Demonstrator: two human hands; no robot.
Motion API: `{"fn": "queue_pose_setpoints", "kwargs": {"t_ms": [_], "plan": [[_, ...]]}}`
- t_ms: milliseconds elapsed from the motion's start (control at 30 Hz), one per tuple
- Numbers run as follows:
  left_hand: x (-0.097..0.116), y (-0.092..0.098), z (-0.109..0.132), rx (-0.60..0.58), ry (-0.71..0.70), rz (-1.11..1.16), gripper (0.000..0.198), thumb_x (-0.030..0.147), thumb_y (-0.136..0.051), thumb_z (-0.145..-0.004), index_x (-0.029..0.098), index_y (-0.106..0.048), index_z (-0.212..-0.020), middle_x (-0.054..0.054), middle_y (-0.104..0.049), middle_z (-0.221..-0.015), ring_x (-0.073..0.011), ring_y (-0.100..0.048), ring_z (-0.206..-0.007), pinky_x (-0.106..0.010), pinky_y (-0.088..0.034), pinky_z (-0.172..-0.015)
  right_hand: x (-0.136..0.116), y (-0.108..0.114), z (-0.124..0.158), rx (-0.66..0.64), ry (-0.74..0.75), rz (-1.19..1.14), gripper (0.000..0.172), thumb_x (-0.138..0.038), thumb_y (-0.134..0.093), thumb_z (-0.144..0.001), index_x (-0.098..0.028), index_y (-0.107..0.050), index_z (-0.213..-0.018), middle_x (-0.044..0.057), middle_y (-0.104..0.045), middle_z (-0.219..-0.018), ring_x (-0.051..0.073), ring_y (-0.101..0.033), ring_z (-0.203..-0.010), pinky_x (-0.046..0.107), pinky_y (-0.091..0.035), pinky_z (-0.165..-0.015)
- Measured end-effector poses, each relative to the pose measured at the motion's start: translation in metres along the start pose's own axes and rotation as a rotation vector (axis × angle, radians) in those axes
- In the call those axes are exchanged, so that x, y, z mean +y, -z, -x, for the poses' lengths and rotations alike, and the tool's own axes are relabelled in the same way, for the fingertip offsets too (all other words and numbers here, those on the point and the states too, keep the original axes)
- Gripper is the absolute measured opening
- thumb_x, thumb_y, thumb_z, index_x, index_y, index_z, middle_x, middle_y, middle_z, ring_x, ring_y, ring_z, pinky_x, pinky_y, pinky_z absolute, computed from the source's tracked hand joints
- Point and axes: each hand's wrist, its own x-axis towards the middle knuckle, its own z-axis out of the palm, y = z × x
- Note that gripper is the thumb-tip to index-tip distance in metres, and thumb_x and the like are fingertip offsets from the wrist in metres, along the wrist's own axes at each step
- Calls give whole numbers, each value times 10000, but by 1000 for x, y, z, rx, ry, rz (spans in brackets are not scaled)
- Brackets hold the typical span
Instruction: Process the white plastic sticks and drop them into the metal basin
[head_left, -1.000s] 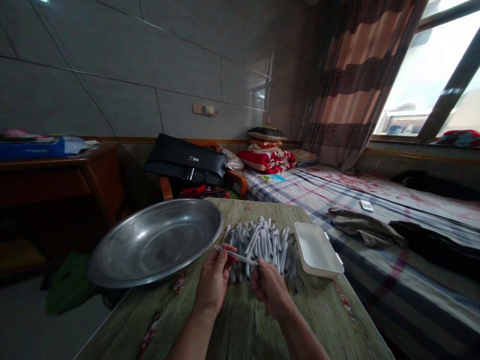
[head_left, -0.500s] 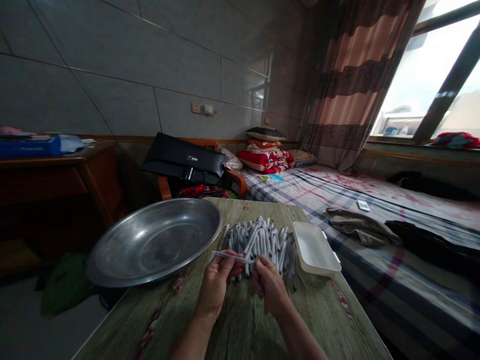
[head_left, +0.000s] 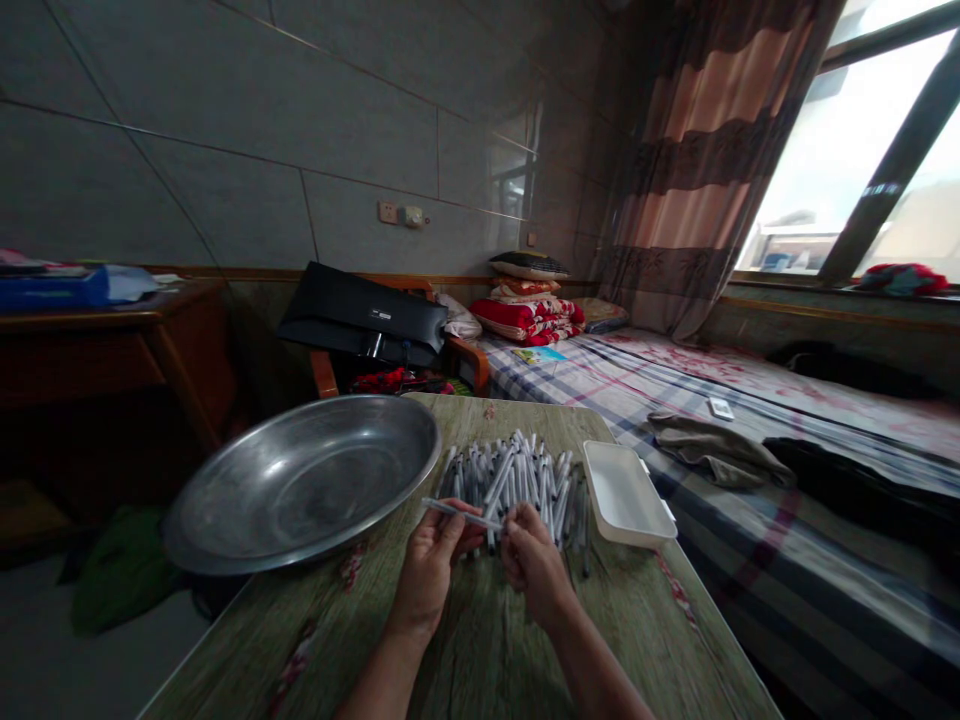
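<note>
Both hands are holding one pen (head_left: 459,512) just above the bench (head_left: 487,640) — left hand (head_left: 431,565) fingers are pinching its middle, right hand (head_left: 534,565) fingers are gripping its right end. The pen is hovering at the near edge of the pen pile (head_left: 525,475) — that pile is lying between the basin (head_left: 300,480) and the tray (head_left: 622,495).

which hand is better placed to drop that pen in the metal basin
Left, most likely. The left hand grips the pen on the side next to the metal basin, whose rim lies just beside it. The right hand sits by the pen pile, farther off.
</note>
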Motion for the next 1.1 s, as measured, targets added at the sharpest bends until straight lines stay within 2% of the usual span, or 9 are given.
{"fn": "queue_pose_setpoints", "kwargs": {"t_ms": [133,267,467,600,700,800,967,1033,1100], "plan": [[-1,-1,0,-5,-6,-1,288,395,-729,-729,170,-628,-878,-47,-726,-920,-196,-702,-782,-286,-559,-674,-3,-1,2,32,-29,17,397,-599,-539,-787,-206,-476,-791,-69,-477,-561,47,-268,-357,176,-141,-324],[0,-3,2,4,-6,-1,287,395,-729,-731,171,-627,-877,-42,-723,-904,-192,-700,-780,-282,-559,-666,4,0,0,65,-75,142,501,-682,-544,-755,-207,-433,-643,-84,-351,-464,54,-268,-370,194,-176,-346],[1,-3,2,7,-28,11,277,394,-715,-745,177,-620,-889,-40,-719,-905,-197,-701,-789,-297,-568,-668,3,-5,5,-14,5,90,465,-634,-599,-756,-220,-395,-697,-104,-329,-499,50,-239,-394,177,-166,-361],[1,-1,0,18,-34,23,276,394,-720,-741,179,-617,-880,-36,-715,-915,-188,-700,-792,-269,-559,-649,2,-8,6,-17,-79,37,471,-681,-511,-788,-215,-443,-773,-92,-391,-538,46,-241,-379,174,-125,-350],[0,-1,0,15,-37,15,290,401,-723,-737,174,-620,-884,-38,-713,-906,-190,-699,-790,-277,-562,-655,4,-7,4,25,-103,63,541,-730,-478,-769,-201,-429,-673,-95,-335,-489,41,-237,-366,179,-146,-348],[-2,0,-1,17,-38,7,304,415,-718,-739,169,-621,-889,-42,-713,-888,-196,-697,-786,-288,-566,-653,4,-6,2,15,-80,60,523,-679,-583,-728,-209,-379,-628,-110,-282,-476,36,-230,-365,173,-157,-348],[-4,3,-4,14,-38,14,298,411,-713,-745,171,-617,-892,-44,-711,-896,-202,-698,-798,-289,-567,-651,-3,-8,3,-2,-67,-75,396,-538,-660,-701,-232,-448,-838,-102,-453,-581,41,-260,-350,158,-114,-322],[-4,4,-4,13,-41,14,295,408,-714,-744,173,-615,-892,-41,-708,-904,-204,-698,-802,-294,-570,-653,-3,-8,3,12,-89,-95,425,-607,-593,-729,-225,-468,-866,-83,-505,-611,39,-263,-336,164,-111,-313],[-4,5,-4,11,-45,1,295,411,-708,-750,171,-613,-894,-43,-706,-904,-209,-698,-806,-303,-573,-659,1,-6,2,33,-102,-38,487,-683,-509,-760,-197,-479,-768,-70,-478,-544,38,-260,-331,172,-128,-313]]}}
